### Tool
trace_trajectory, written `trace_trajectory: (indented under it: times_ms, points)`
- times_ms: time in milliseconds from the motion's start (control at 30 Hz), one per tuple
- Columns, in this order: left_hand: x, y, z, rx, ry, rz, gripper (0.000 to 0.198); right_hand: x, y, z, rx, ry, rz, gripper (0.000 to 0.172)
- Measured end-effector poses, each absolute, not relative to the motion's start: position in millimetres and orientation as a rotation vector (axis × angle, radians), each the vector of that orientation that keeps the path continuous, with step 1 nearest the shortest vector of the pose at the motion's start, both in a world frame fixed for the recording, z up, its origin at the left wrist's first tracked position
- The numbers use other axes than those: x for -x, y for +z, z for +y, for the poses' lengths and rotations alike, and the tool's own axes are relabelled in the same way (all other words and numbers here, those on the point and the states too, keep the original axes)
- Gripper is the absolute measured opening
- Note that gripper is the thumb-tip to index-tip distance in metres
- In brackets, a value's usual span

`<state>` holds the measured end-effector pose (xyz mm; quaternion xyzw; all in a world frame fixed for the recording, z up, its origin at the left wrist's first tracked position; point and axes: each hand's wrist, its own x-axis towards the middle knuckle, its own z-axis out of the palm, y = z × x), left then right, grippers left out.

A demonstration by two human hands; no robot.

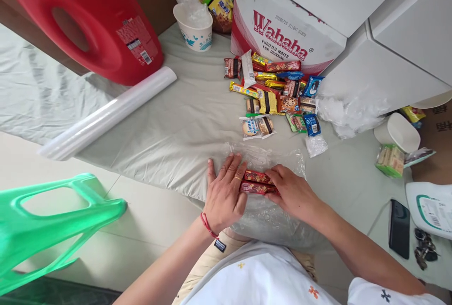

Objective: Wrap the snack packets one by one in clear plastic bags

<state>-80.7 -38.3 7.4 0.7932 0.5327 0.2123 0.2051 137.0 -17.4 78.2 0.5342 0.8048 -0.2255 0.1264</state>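
Two red snack bars [257, 182] lie side by side on a sheet of clear plastic wrap [268, 156] spread over the pale cloth in front of me. My left hand [225, 192] rests flat at their left end, fingers stretched out and touching the wrap. My right hand [291, 192] is at their right end, fingers curled onto the bars. A pile of several wrapped snacks [275, 91] lies further back, out of reach of both hands.
A roll of clear wrap [109, 114] lies at left beside a red jug [88, 18]. A paper cup [194, 27], a Wahaha carton [286, 32], white boxes [388, 36], a green stool [45, 225], a phone [399, 227] and keys [423, 246] surround the cloth.
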Motion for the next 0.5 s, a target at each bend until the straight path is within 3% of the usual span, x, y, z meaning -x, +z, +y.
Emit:
trace_trajectory:
  times_ms: [100, 233, 333, 500]
  points:
    - [78, 9, -38, -2.198, 0.561, 1.541, 0.049, -137, 100, 18, -1.577, -0.698, 2.414, 0.042]
    - [74, 6, -37, -2.212, 0.551, 1.584, 0.042, -115, 118, 109, -1.78, -0.269, 2.52, 0.033]
    - [73, 4, -37, -2.217, 0.574, 1.599, 0.039, -88, 105, 181, -1.719, 0.111, 2.588, 0.034]
    - [73, 4, -37, -2.249, 0.59, 1.575, 0.036, -71, 68, 239, -1.709, 0.091, 2.444, 0.037]
